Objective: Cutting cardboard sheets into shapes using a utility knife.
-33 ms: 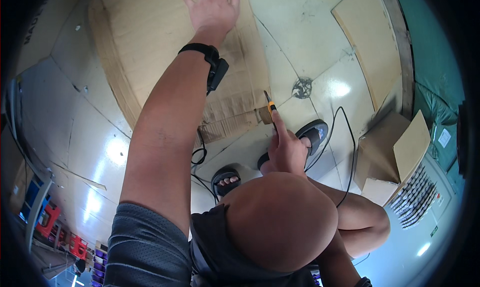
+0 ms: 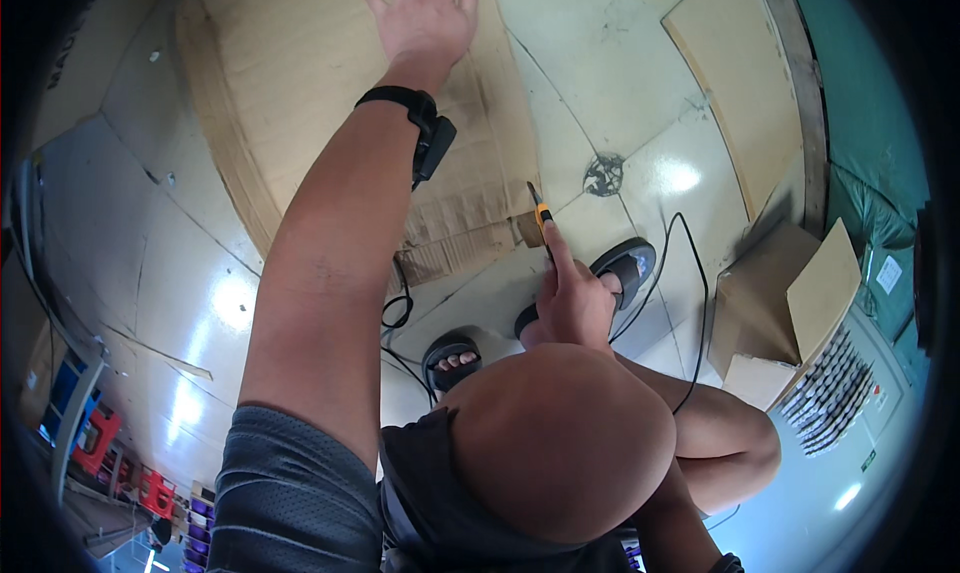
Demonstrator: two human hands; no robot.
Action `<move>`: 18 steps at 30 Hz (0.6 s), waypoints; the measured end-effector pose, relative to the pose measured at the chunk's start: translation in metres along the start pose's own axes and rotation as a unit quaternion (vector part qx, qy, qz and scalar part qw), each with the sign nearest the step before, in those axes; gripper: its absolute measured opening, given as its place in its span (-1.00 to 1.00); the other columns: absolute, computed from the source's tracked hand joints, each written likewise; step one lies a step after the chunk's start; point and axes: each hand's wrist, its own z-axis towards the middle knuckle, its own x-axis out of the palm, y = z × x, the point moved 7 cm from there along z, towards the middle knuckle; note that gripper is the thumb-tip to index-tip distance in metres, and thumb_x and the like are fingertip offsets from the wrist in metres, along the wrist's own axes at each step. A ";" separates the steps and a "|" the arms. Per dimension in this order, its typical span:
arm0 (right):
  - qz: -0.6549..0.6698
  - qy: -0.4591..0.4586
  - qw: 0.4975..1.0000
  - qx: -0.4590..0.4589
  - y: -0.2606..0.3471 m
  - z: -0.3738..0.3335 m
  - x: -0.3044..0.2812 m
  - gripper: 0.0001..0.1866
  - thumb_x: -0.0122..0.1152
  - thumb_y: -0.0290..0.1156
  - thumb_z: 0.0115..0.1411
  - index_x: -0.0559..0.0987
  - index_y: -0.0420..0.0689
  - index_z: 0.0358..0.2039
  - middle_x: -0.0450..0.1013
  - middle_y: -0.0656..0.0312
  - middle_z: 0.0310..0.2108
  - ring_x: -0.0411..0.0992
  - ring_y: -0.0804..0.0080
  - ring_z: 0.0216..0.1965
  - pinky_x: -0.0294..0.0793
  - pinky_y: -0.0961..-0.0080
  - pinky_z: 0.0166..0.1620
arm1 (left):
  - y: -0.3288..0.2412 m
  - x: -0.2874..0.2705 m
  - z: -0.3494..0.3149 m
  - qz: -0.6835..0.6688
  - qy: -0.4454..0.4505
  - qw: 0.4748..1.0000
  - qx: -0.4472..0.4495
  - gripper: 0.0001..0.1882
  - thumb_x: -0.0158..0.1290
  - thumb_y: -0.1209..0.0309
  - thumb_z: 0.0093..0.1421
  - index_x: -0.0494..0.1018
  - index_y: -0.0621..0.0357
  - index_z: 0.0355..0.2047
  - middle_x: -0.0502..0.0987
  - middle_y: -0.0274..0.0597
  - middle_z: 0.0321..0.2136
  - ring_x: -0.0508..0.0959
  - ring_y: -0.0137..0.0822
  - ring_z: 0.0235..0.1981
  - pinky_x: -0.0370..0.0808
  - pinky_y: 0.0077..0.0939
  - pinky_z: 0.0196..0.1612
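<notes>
A large flat sheet of brown cardboard lies on the tiled floor in front of me. My left hand presses on its far part, palm down with the fingers spread. A black strap with a small device circles that wrist. Beside my right knee, my right hand is closed around an orange and black utility knife. The knife's tip points away from me, near the cardboard's right edge; whether it touches the sheet I cannot tell. A small torn cardboard flap sits at the near right corner, next to the knife.
My sandalled feet stand close to the sheet's near edge. Black cables loop over the floor around them. An open cardboard box stands to the right, below another flat cardboard piece. Red stools are at the lower left.
</notes>
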 end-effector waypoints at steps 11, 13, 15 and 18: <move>-0.009 0.049 0.997 0.062 -0.004 -0.022 -0.003 -0.43 0.13 -0.50 0.27 0.44 0.18 0.29 0.62 0.12 -0.41 0.53 0.04 -0.46 0.53 0.14 -0.29 | -0.004 -0.003 -0.002 -0.003 0.007 1.000 0.000 -0.43 -0.23 0.04 0.45 0.20 -0.25 0.43 -0.06 -0.12 0.52 -0.09 -0.03 0.52 -0.25 0.18 0.51; 0.058 0.048 0.994 0.080 -0.004 -0.023 0.001 -0.43 0.11 -0.56 0.23 0.48 0.14 0.26 0.62 0.10 -0.44 0.51 0.04 -0.40 0.54 0.12 -0.31 | 0.002 0.003 0.001 0.016 0.000 1.000 -0.001 -0.43 -0.22 0.04 0.45 0.20 -0.25 0.43 -0.06 -0.12 0.52 -0.09 -0.03 0.52 -0.25 0.18 0.51; 0.048 0.047 0.994 0.081 0.000 -0.024 -0.001 -0.42 0.09 -0.57 0.22 0.48 0.12 0.26 0.62 0.09 -0.44 0.52 0.02 -0.38 0.54 0.12 -0.31 | 0.002 0.002 0.001 0.031 -0.010 0.999 0.000 -0.44 -0.22 0.05 0.45 0.20 -0.25 0.43 -0.06 -0.11 0.52 -0.09 -0.03 0.52 -0.24 0.17 0.51; 0.022 0.040 0.996 0.070 0.000 -0.024 -0.003 -0.40 0.08 -0.58 0.20 0.46 0.11 0.27 0.61 0.07 -0.43 0.55 0.00 -0.38 0.54 0.09 -0.29 | 0.000 -0.001 -0.001 -0.003 0.004 1.000 -0.004 -0.44 -0.20 0.07 0.44 0.21 -0.21 0.42 -0.05 -0.07 0.51 -0.07 -0.02 0.52 -0.24 0.18 0.51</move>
